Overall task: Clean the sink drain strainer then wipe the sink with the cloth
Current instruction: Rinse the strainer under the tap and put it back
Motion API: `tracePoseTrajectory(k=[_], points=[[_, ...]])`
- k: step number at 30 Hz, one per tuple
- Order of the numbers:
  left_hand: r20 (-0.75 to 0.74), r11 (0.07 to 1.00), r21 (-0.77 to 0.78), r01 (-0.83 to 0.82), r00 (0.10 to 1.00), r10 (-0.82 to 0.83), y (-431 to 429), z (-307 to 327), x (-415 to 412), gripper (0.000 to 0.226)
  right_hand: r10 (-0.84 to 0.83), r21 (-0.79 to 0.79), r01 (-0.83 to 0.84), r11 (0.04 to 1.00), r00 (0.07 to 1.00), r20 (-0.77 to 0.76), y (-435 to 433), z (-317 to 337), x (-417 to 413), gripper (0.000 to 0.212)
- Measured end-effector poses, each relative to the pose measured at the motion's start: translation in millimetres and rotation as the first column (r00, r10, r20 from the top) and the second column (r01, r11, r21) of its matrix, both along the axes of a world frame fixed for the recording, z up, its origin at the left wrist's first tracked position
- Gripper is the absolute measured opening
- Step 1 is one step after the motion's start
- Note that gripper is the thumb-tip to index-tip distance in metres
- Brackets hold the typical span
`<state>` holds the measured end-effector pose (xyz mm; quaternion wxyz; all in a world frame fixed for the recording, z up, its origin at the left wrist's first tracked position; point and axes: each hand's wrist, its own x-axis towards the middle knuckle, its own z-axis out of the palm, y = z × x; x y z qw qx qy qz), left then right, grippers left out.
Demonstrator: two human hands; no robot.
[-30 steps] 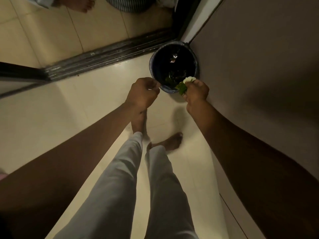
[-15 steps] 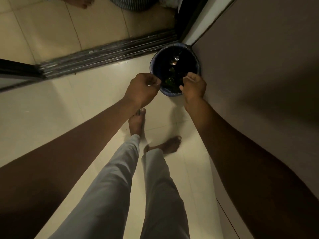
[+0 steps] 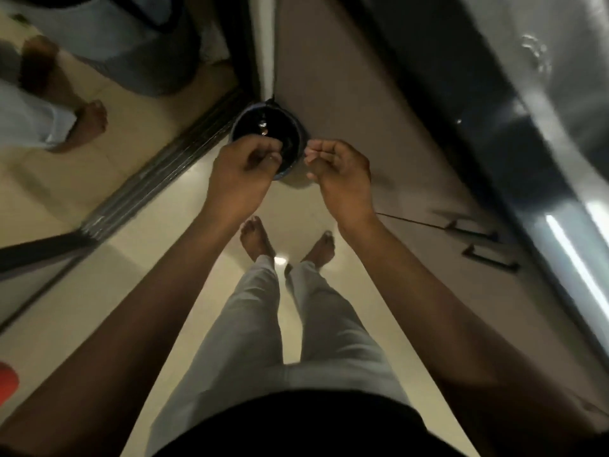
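A dark round waste bin (image 3: 290, 133) stands on the floor in the corner by the cabinet. My left hand (image 3: 244, 173) hovers over its near rim with the fingers curled tight around a small thing, seemingly the drain strainer, which the fingers almost fully hide. Just right of the bin my right hand (image 3: 342, 169) is raised, its fingers loosely bent and apart with nothing in them. No cloth is in view. A wet steel surface (image 3: 534, 57) at the top right looks like the sink, blurred.
A brown cabinet front (image 3: 379, 94) with dark handles (image 3: 491, 258) runs along my right. A sliding-door track (image 3: 158, 179) crosses the floor at left. Another person's bare foot (image 3: 89, 123) stands beyond it. My own feet (image 3: 257, 239) are on cream tiles. A red object (image 3: 6, 384) sits at the left edge.
The green and white scraps have left my right hand, which has opened and pulled back to the right of the bin. My head has lifted, bringing the cabinet and counter into view.
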<state>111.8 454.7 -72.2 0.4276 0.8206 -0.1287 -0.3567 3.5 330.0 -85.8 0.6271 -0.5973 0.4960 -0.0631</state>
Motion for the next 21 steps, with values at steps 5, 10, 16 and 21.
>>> tracePoseTrajectory(k=[5,10,16,21], points=[[-0.002,0.993,-0.055,0.105,0.994,-0.106,-17.8,74.1,-31.7,0.023,-0.055,-0.134,0.060,0.989,0.997,0.046,-9.9,92.5,-47.4,0.017],[0.024,0.963,-0.085,0.256,0.967,-0.255,-33.7,131.6,-61.7,0.024,-0.192,-0.204,0.208,0.957,0.977,0.098,-20.9,155.9,-91.5,0.015],[0.057,0.904,-0.173,0.391,0.920,-0.387,-67.0,189.6,-88.7,0.024,-0.367,-0.253,0.403,0.880,0.913,0.178,-38.7,203.1,-139.0,0.017],[0.092,0.839,-0.277,0.468,0.882,-0.462,-102.9,226.0,-111.4,0.027,-0.459,-0.233,0.510,0.828,0.856,0.238,-50.9,230.1,-175.3,0.015]])
